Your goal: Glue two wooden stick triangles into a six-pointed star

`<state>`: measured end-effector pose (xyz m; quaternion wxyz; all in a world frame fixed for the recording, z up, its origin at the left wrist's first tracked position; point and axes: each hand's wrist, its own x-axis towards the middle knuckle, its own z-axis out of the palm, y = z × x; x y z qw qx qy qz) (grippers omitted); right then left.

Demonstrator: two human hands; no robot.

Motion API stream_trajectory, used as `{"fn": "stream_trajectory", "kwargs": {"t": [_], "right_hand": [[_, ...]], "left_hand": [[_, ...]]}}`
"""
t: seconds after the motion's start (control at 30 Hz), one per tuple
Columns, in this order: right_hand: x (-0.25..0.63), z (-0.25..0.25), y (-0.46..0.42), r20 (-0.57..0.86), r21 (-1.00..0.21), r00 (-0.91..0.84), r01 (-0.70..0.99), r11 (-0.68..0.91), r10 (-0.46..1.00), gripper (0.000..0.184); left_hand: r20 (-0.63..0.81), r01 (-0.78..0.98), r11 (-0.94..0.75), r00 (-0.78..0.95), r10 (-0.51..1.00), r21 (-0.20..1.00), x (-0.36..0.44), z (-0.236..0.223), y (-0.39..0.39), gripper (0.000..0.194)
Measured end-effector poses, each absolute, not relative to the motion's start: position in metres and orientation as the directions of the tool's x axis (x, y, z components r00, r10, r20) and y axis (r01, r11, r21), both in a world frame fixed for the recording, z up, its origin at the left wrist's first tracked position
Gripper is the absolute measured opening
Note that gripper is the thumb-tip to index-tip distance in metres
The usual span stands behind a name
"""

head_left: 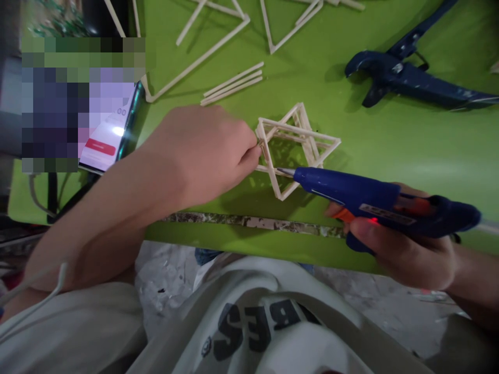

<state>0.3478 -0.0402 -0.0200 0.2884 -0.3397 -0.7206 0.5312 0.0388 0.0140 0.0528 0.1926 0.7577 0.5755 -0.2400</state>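
The left hand pinched the left edge of a star on a table; the right hand gripped a glue gun at the star's near side, where a slip risked burned fingers.

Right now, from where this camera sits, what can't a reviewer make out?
All in the head view:
- Left hand's fingertips at the star-shaped frame: hidden by its curled fingers.
- Any glue at the glue gun's nozzle: too small.
- Glue stick's rear end: cut off by right edge.
- Upper stick frames: cut off by top edge.
- Part of the phone area: pixelated.
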Motion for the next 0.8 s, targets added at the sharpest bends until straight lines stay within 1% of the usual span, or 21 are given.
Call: {"fn": "stream_trajectory", "kwargs": {"t": [0.1, 0.2, 0.33, 0.47, 0.6, 0.8], "right_hand": [[0.346, -0.021, -0.039, 0.0, -0.979, -0.638, 0.155, 0.129, 0.77, 0.017], [0.344, -0.021, -0.04, -0.041, -0.986, -0.642, 0.148, 0.072, 0.765, 0.019], [0.34, -0.02, -0.041, -0.036, -0.989, -0.623, 0.136, 0.062, 0.782, 0.016], [0.338, -0.019, -0.04, -0.055, -0.991, -0.647, 0.128, 0.037, 0.761, 0.023], [0.338, -0.019, -0.042, -0.048, -0.989, -0.615, 0.138, 0.048, 0.787, 0.015], [0.335, -0.016, -0.041, -0.088, -0.987, -0.618, 0.159, 0.014, 0.781, 0.016]], "left_hand": [[-0.57, 0.963, -0.268, 0.234, 0.787, 0.025, 0.038, 0.05, 0.014, 0.058], [-0.544, 0.963, -0.263, 0.249, 0.802, 0.053, 0.037, 0.047, 0.013, 0.063], [-0.542, 0.963, -0.268, 0.248, 0.803, 0.043, 0.036, 0.046, 0.012, 0.065], [-0.53, 0.959, -0.279, 0.258, 0.808, 0.041, 0.034, 0.045, 0.013, 0.064], [-0.524, 0.957, -0.288, 0.268, 0.809, 0.045, 0.033, 0.044, 0.013, 0.062], [-0.561, 0.97, -0.244, 0.213, 0.8, 0.02, 0.037, 0.05, 0.013, 0.057]]}}
